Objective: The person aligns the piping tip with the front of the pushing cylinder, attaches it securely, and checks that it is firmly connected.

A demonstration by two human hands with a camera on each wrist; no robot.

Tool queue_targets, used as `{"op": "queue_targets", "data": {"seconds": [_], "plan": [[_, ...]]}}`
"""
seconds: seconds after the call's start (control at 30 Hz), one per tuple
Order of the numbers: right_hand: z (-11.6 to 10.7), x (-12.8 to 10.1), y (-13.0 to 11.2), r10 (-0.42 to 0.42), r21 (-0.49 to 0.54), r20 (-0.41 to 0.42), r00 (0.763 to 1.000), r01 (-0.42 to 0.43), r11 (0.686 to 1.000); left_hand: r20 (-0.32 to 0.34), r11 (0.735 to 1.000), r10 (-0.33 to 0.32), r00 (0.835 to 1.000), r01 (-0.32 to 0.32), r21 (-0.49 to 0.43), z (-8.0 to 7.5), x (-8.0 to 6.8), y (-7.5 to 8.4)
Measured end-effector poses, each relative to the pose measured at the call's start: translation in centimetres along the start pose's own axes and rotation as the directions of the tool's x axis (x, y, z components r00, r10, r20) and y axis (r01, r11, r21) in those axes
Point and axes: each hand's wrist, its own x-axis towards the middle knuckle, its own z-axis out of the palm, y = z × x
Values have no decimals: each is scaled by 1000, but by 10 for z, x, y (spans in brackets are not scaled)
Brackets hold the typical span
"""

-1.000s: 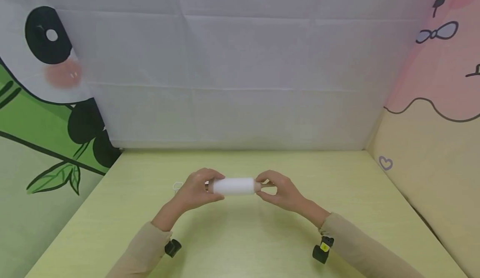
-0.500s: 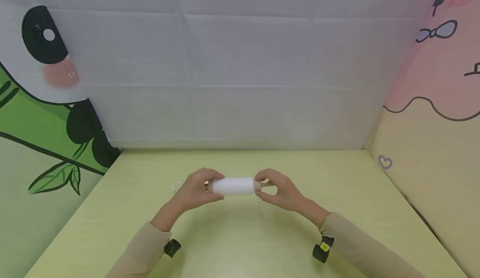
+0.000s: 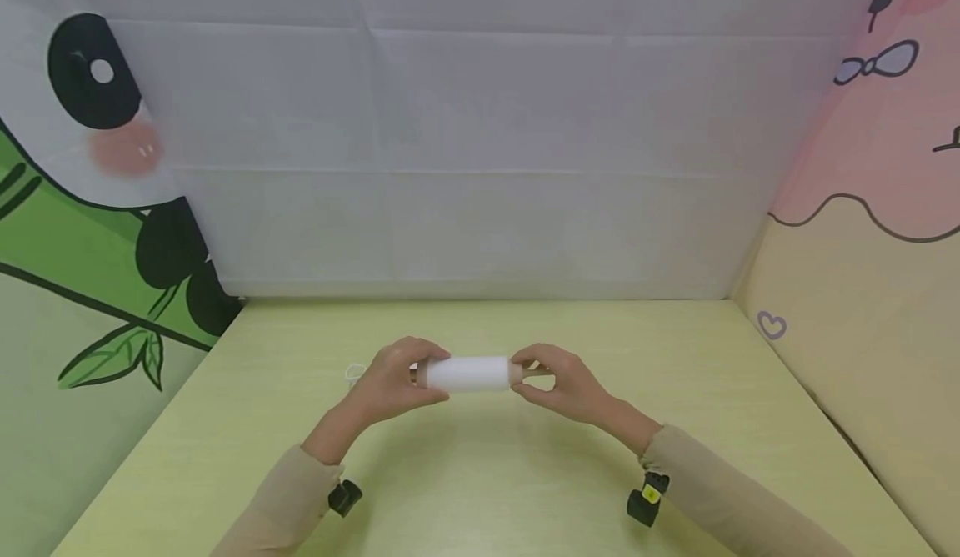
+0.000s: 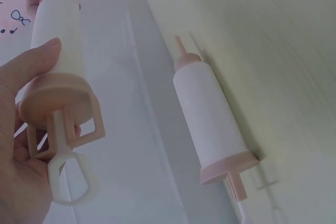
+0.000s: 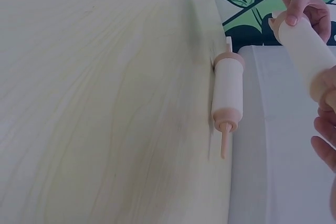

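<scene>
Both hands hold a large syringe (image 3: 467, 373) level in front of me, with a white barrel and pale pink ends. My left hand (image 3: 386, 382) grips its flanged end, thumb and fingers round the barrel. In the left wrist view, the flange (image 4: 55, 98) has finger loops and a plunger with a pale ring (image 4: 71, 182). At the narrow nozzle end, my right hand (image 3: 576, 390) pinches the pink collar (image 3: 515, 373) between thumb and fingers. A second, similar syringe (image 4: 207, 114) lies on the table in both wrist views; the held one seems to hide it in the head view.
The pale yellow table (image 3: 480, 490) reaches back to a white cloth screen (image 3: 487, 123). Side panels stand left and right, the left one with a green cartoon print (image 3: 75, 232), the right one pink and cream (image 3: 862, 173). Black wrist cameras (image 3: 345, 497) sit at both sleeves.
</scene>
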Motion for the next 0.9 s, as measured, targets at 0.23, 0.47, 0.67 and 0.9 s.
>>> {"op": "queue_targets", "data": {"seconds": [0.23, 0.47, 0.67, 0.9], "plan": [[-3, 2, -1, 2, 1, 22, 1000, -2, 1000, 12, 1000, -9, 1000, 10, -14, -4, -2, 4], [-2, 2, -2, -38, 47, 28, 999, 36, 998, 11, 1000, -7, 1000, 7, -21, -4, -3, 5], [-1, 0, -1, -53, 39, 12, 999, 53, 998, 5, 1000, -3, 1000, 3, -22, -2, -2, 4], [-2, -1, -1, -35, 29, 21, 999, 35, 999, 4, 1000, -5, 1000, 5, -21, 0, -3, 3]]}}
